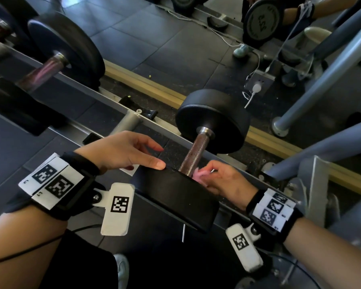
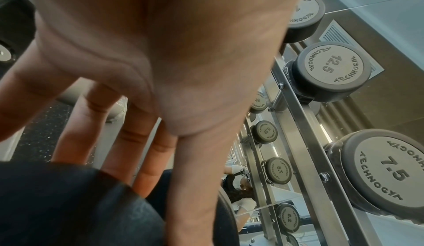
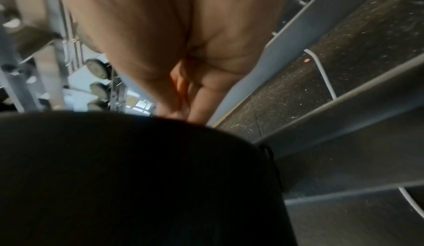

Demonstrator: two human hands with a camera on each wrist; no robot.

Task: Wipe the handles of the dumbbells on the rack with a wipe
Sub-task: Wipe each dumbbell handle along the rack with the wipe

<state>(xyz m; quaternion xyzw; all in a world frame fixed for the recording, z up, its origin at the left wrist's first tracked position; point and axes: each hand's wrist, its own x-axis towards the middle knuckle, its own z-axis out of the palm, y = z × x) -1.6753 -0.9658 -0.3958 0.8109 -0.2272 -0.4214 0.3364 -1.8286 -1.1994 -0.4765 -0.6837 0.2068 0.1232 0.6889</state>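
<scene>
The right hand (image 1: 225,182) is grasping a pink wipe (image 1: 199,175) and presses it against the near end of the dumbbell handle (image 1: 193,155), just where the handle meets the near black head (image 1: 175,197). The left hand (image 1: 123,152) has a released grip: its fingers are straight, and the thumb tip touches the top edge of this head. The dumbbell lies across the rack rail (image 1: 104,105).

To do this step well, I think the wipe should go fully around the rough handle and slide up to the far head (image 1: 214,119), while the left hand keeps the dumbbell from rolling.
</scene>
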